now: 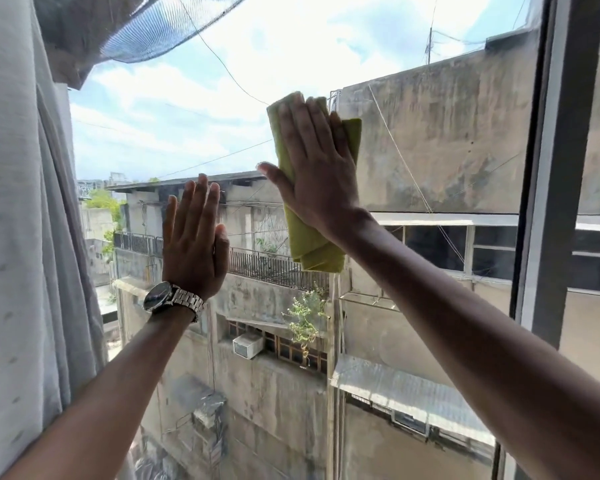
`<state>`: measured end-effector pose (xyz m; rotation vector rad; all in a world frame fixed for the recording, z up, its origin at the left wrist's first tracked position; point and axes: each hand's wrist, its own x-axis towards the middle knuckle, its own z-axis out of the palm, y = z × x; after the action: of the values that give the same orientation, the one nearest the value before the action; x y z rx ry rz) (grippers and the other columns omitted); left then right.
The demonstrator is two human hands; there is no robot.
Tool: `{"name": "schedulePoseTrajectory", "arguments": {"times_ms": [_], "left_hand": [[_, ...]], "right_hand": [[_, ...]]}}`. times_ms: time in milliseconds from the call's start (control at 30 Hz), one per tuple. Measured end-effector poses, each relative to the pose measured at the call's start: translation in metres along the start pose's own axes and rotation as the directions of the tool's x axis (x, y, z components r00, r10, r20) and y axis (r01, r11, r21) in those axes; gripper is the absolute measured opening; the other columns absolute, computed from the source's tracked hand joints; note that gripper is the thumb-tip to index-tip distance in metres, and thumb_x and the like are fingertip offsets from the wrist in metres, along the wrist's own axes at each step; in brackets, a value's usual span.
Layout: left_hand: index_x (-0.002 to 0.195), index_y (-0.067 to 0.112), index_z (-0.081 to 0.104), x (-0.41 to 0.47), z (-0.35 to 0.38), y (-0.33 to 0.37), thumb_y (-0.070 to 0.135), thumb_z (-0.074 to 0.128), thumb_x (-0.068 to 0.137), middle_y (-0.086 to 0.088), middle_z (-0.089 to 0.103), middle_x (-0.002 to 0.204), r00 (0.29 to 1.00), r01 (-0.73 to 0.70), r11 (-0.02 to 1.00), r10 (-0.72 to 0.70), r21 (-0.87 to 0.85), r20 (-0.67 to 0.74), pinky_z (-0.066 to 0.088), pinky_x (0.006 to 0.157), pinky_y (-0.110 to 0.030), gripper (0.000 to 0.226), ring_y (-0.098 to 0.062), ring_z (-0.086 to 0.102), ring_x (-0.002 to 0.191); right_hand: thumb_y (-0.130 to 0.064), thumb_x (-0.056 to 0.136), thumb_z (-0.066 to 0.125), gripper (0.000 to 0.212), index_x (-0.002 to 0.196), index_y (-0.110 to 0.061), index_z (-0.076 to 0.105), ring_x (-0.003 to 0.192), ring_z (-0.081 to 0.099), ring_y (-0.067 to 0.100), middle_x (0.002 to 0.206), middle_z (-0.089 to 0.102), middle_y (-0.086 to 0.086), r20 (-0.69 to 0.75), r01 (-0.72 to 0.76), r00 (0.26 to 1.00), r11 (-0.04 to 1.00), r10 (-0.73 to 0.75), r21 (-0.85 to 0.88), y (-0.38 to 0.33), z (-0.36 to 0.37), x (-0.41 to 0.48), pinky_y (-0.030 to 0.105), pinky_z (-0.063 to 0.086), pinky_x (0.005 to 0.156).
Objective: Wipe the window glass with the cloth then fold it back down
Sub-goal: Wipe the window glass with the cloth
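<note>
Your right hand (317, 168) lay flat over the folded cloth (309, 237), pressing it against the window glass (174, 109), with the cloth's ends showing above your fingertips and below your wrist. Your left hand (194, 244) rested palm-first on the glass, lower and to the left of the cloth, apart from it. The wristwatch (174, 301) sat on your left wrist, just below that hand. A curtain (25, 237) hung at the far left, beside your left arm. The window frame (548, 202) stood upright at the right, beyond your right arm. A mesh screen (146, 32) was folded up above the glass at the upper left.
</note>
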<state>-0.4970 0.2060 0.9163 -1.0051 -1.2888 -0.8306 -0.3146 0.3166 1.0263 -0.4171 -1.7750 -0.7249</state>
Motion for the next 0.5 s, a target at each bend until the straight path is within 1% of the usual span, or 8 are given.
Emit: {"name": "schedulePoseTrajectory", "arguments": {"times_ms": [133, 233, 333, 433, 500], "left_hand": [[0.154, 0.005, 0.029, 0.001, -0.001, 0.001, 0.024, 0.029, 0.101, -0.016, 0.029, 0.163, 1.000, -0.002, 1.000, 0.002, -0.006, 0.002, 0.024, 0.123, -0.057, 0.056, -0.028, 0.023, 0.155], [0.154, 0.005, 0.029, 0.001, -0.001, 0.002, 0.025, 0.028, 0.102, -0.016, 0.027, 0.164, 1.000, 0.012, 1.000, -0.012, -0.001, 0.022, 0.022, 0.124, -0.056, 0.056, -0.026, 0.020, 0.156], [0.154, 0.004, 0.029, 0.001, -0.002, 0.004, 0.026, 0.027, 0.102, -0.016, 0.027, 0.164, 0.999, 0.014, 1.000, -0.014, 0.006, 0.032, 0.023, 0.124, -0.056, 0.056, -0.025, 0.020, 0.156], [0.153, 0.003, 0.031, 0.001, -0.004, 0.005, 0.026, 0.026, 0.102, -0.018, 0.029, 0.163, 0.999, 0.017, 1.000, -0.017, 0.012, 0.040, 0.024, 0.123, -0.057, 0.056, -0.028, 0.022, 0.155], [0.153, 0.004, 0.031, 0.002, -0.006, 0.005, 0.025, 0.026, 0.101, -0.018, 0.029, 0.163, 0.999, 0.022, 1.000, -0.023, 0.010, 0.049, 0.024, 0.123, -0.058, 0.056, -0.030, 0.023, 0.154]], "right_hand": [[-0.073, 0.094, 0.023, 0.089, 0.157, -0.010, 0.022, 0.154, 0.017, 0.028, 0.165, 0.022, 0.013, 0.004, -0.004, 1.000, 1.000, 0.004, 0.030, -0.007, 0.000, 0.001, 0.048, 0.016, 0.125], [-0.077, 0.092, 0.025, 0.094, 0.157, -0.009, 0.022, 0.153, 0.019, 0.030, 0.165, 0.023, 0.015, 0.058, 0.091, 0.994, 0.995, -0.093, 0.030, -0.008, -0.001, -0.019, 0.049, 0.018, 0.124], [-0.077, 0.092, 0.026, 0.095, 0.157, -0.008, 0.020, 0.153, 0.019, 0.031, 0.165, 0.021, 0.016, 0.126, 0.200, 0.972, 0.980, -0.200, 0.014, -0.014, 0.001, -0.057, 0.050, 0.019, 0.125], [-0.077, 0.092, 0.027, 0.096, 0.158, -0.008, 0.017, 0.154, 0.015, 0.032, 0.166, 0.018, 0.016, 0.181, 0.236, 0.953, 0.970, -0.242, 0.055, -0.025, 0.007, -0.109, 0.051, 0.018, 0.125], [-0.078, 0.091, 0.028, 0.096, 0.158, -0.008, 0.018, 0.154, 0.014, 0.031, 0.166, 0.017, 0.015, 0.213, 0.256, 0.940, 0.963, -0.268, 0.082, -0.032, 0.013, -0.144, 0.051, 0.021, 0.124]]}}
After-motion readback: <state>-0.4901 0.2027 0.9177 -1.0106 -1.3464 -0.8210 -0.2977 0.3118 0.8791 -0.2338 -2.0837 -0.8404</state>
